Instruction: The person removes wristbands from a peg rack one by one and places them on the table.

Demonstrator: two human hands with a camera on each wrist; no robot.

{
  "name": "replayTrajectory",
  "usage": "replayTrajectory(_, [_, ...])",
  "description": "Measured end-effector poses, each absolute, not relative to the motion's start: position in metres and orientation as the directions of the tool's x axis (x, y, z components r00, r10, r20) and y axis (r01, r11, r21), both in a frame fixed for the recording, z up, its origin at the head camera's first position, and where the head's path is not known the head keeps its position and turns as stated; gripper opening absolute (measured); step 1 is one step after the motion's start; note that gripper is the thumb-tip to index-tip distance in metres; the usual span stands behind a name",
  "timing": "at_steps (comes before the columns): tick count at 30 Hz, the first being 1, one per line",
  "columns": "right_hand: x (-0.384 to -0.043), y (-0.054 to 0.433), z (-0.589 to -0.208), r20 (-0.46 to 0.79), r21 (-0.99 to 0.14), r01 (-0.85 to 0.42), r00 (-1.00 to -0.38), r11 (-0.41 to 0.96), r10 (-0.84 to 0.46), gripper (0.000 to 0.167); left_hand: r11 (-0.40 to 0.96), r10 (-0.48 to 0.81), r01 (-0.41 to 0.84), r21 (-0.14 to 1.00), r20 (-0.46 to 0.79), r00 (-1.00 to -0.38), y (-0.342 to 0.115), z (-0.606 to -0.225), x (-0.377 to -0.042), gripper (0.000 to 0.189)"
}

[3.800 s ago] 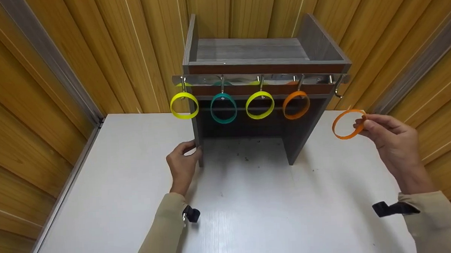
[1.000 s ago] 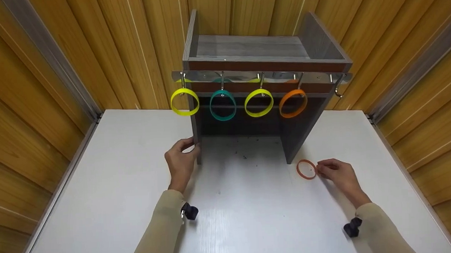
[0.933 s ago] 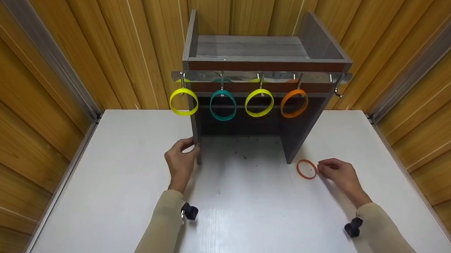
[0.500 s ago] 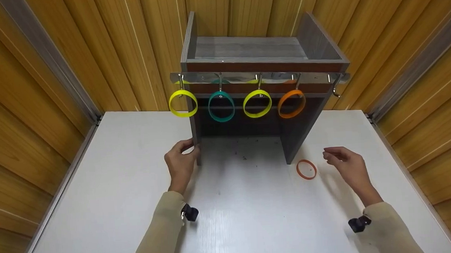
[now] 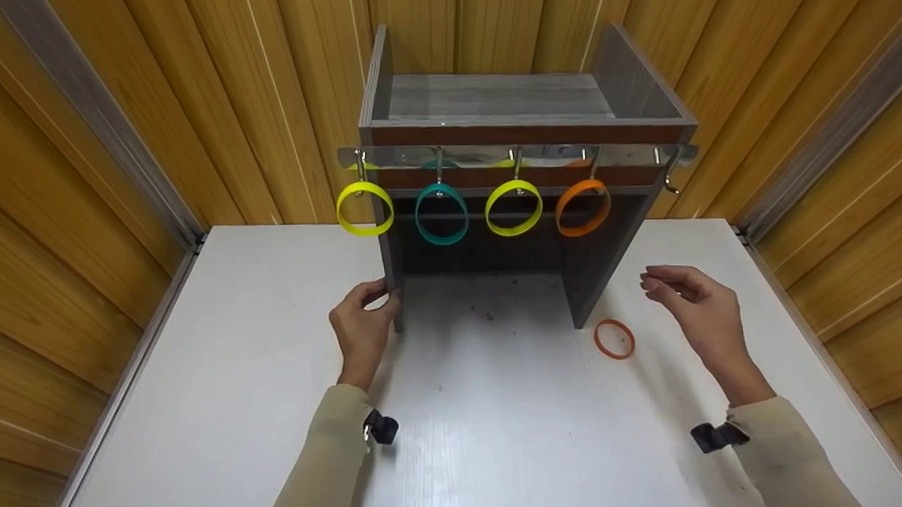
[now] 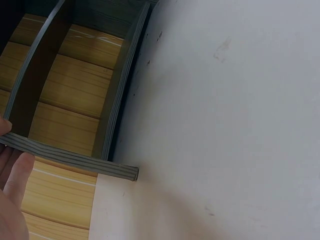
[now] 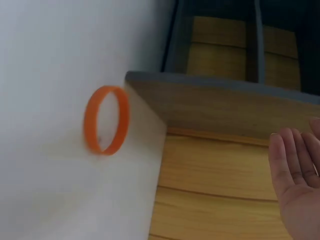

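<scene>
Head view: at 4 o'clock from the centre, a thin, flat-banded orange ring (image 7: 91, 122) is seen lying flat on a white tabletop (image 5: 501, 409), its opening turned upward. By foreshortening its outline is drawn into an oval, whose long axis is tilted from 11 to 5 o'clock here and from about 1 to 7 o'clock in the right wrist view. The ring is placed just beside the foot of the right-hand side panel of a grey wood-grain stand (image 5: 498, 98).

Between 2 and 3 o'clock from the ring, and apart from it, the right hand (image 5: 700, 305) is held released in the air, its fingers loosely bent in the head view. At 8 o'clock from the centre, the front edge of the stand's left side panel is grasped between the thumb and fingers of the left hand (image 5: 362, 320); the same grip is shown in the left wrist view.

Across the stand's front a shiny metal hook rail (image 5: 478, 156) is mounted, its long axis set nearly along 9 to 3 o'clock. From its hooks, counted from 9 towards 3 o'clock, are hung a yellow ring (image 5: 366, 232), a teal ring (image 5: 444, 242), a second yellow ring (image 5: 515, 232) and a second orange ring (image 5: 581, 232), all with their openings faced forward. The last is leaned towards 1 and 7 o'clock.
</scene>
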State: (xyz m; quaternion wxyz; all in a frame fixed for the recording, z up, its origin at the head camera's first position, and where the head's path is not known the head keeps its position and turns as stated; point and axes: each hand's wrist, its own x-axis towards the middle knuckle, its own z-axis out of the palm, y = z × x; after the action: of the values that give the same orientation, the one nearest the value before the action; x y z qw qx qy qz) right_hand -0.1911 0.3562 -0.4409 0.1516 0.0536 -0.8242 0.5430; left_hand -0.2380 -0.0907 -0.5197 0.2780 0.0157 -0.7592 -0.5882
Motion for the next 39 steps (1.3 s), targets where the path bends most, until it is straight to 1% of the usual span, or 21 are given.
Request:
replayTrajectory(5, [-0.189, 0.338, -0.423, 0.374, -0.880, -0.323, -0.923, 0.348, 0.091, 0.028, 0.301, -0.354, 0.309, 0.902, 0.407, -0.842, -0.091, -0.520, -0.238, 0.021])
replayTrajectory(9, [-0.189, 0.327, -0.410, 0.391, -0.893, -0.348, -0.914, 0.287, 0.108, 0.027, 0.311, -0.352, 0.293, 0.904, 0.396, -0.848, -0.091, -0.520, -0.237, 0.021])
replayTrajectory(13, [-0.191, 0.318, -0.400, 0.405, -0.893, -0.366, -0.907, 0.263, 0.114, 0.026, 0.313, -0.356, 0.292, 0.904, 0.397, -0.846, -0.091, -0.520, -0.237, 0.022])
replayTrajectory(16, [-0.194, 0.312, -0.394, 0.428, -0.888, -0.396, -0.897, 0.232, 0.106, 0.026, 0.304, -0.359, 0.306, 0.902, 0.406, -0.840, -0.091, -0.521, -0.237, 0.022])
replayTrajectory(22, [-0.200, 0.302, -0.386, 0.475, -0.877, -0.467, -0.878, 0.118, 0.059, 0.026, 0.304, -0.349, 0.305, 0.903, 0.403, -0.846, -0.091, -0.520, -0.238, 0.019])
replayTrajectory(24, [-0.202, 0.299, -0.384, 0.477, -0.877, -0.471, -0.877, 0.100, 0.056, 0.027, 0.300, -0.349, 0.303, 0.904, 0.400, -0.848, -0.092, -0.520, -0.239, 0.020])
replayTrajectory(31, [-0.207, 0.287, -0.378, 0.453, -0.888, -0.441, -0.888, 0.132, 0.081, 0.027, 0.284, -0.352, 0.319, 0.904, 0.408, -0.843, -0.091, -0.520, -0.240, 0.020])
replayTrajectory(35, [-0.211, 0.282, -0.377, 0.454, -0.890, -0.447, -0.888, 0.087, 0.078, 0.027, 0.294, -0.354, 0.315, 0.902, 0.409, -0.841, -0.091, -0.520, -0.239, 0.020])
replayTrajectory(39, [-0.214, 0.278, -0.376, 0.444, -0.895, -0.440, -0.893, 0.071, 0.077, 0.028, 0.294, -0.357, 0.302, 0.907, 0.397, -0.845, -0.091, -0.520, -0.238, 0.021])
